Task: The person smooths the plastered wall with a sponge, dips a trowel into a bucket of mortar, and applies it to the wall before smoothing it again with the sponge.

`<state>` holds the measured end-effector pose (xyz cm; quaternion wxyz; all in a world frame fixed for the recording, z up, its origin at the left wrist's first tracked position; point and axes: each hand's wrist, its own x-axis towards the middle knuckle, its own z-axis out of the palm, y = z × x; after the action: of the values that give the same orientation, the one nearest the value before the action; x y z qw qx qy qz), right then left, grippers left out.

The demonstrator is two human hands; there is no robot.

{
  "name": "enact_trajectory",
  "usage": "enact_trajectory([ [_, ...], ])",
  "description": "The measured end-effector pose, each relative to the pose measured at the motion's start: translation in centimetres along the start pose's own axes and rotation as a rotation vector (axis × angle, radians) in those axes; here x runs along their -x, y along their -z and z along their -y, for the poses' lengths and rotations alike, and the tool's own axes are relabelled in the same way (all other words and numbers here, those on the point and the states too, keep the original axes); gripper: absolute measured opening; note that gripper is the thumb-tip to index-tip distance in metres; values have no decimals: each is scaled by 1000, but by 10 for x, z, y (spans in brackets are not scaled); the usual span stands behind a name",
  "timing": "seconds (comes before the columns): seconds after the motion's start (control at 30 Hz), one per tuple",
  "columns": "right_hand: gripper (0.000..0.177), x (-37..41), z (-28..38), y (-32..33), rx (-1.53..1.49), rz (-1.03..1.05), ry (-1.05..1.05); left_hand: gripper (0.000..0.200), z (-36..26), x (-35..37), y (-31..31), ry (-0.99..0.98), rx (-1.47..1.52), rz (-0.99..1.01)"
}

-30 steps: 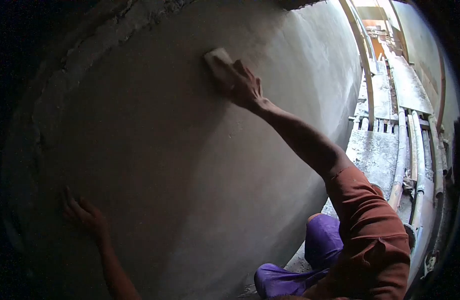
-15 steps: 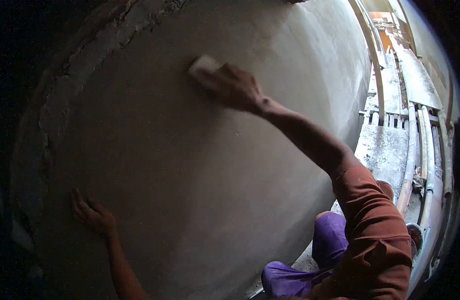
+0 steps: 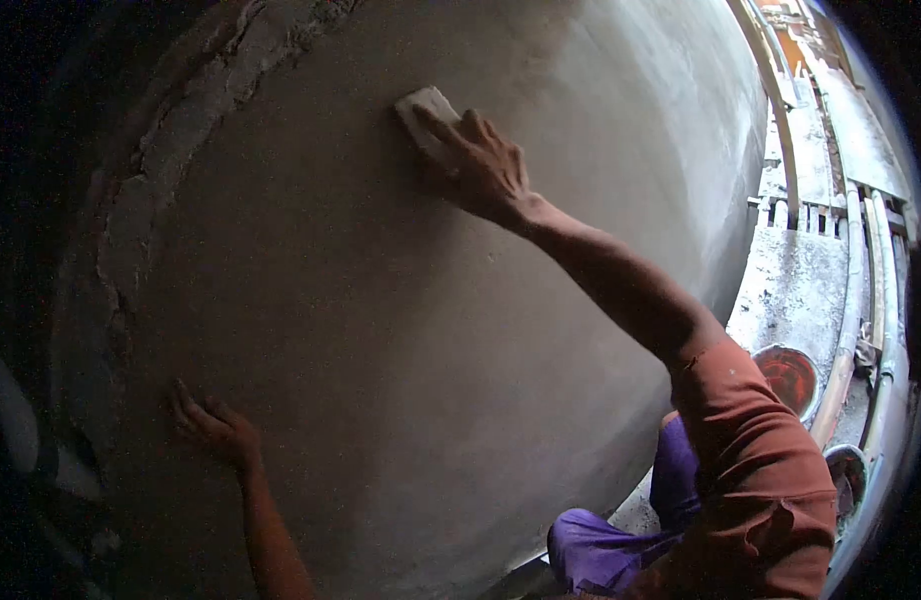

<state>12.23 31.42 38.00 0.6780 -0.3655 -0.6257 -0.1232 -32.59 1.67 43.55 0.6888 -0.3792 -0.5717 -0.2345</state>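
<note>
Right now my right hand (image 3: pixel 486 175) has its fingers clasped over a pale block (image 3: pixel 428 102), up against the grey wall (image 3: pixel 381 350); down in the dim part, my left hand (image 3: pixel 219 430), fingers loose and outstretched, seems to lean on it too, well apart from the block.

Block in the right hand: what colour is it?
The block is whitish, clearest in the head view.

Single head-worn wide view, facing forward and down, close to grey wall (image 3: pixel 321 310).
</note>
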Motion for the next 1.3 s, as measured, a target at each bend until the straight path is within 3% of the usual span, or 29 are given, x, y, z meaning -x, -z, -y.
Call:
enact_trajectory([
  [0.07, 75, 2, -10, 9, -46, 35, 44, 48, -5, 2, 6, -19, 16, -20],
  [0.13, 71, -26, -28, 9, -55, -180, -123, 48, -10, 0, 15, 31, 83, 67],
  [0.17, 70, -48, -29, 5, -20, -185, -180, 48, -8, 0, 13, 27, 80, 64],
  [0.2, 70, -67, -26, -6, -26, -187, -185, 48, -5, 0, 8, -27, 80, -7],
  [0.27, 66, -92, -19, -26, 134, -388, -158, 48, -1, -1, 8, -77, 72, -78],
  [0.4, 67, -36, 37, 6, -25, -146, -56, 48, -8, -2, 15, -41, 56, -58],
  [0.5, 68, 10, 15, 7, -33, -67, 37, 48, 2, 4, 4, -4, 47, -24],
  [0.67, 66, -48, -19, -2, -54, -151, -89, 48, 20, 7, -12, -83, 71, -79],
  [0.73, 64, -94, -15, -19, -12, -228, 250, 48, 21, 1, -3, -217, -76, -73],
  [0.77, 64, -111, -19, -24, -6, -222, 260, 48, 19, 3, -6, -206, -70, -69],
  [0.83, 62, -130, -18, -21, 289, -302, 591, 48, 12, 5, -10, -13, 196, -81],
  [0.97, 64, -99, -63, 35, 191, -254, 716, 48, -5, 0, 15, 42, 119, -14],
  [1.03, 71, -80, -97, 36, 57, -44, 440, 48, -14, -3, 21, 68, 74, 32],
  [1.07, 71, -66, -95, 33, 65, -30, 444, 48, -10, -2, 15, 76, 84, 44],
  [1.13, 78, -34, -81, 34, 209, 80, 292, 50, 10, 0, -5, -79, 64, -125],
  [1.17, 78, -29, -70, 30, 218, 88, 303, 50, 19, 3, -12, -65, 71, -118],
  [1.23, 75, -35, -38, 13, 166, -178, 753, 52, 25, 5, -21, -24, -9, -23],
  [1.3, 73, -77, -50, -11, 190, -160, 733, 52, 11, 2, -10, -38, 67, -48],
])
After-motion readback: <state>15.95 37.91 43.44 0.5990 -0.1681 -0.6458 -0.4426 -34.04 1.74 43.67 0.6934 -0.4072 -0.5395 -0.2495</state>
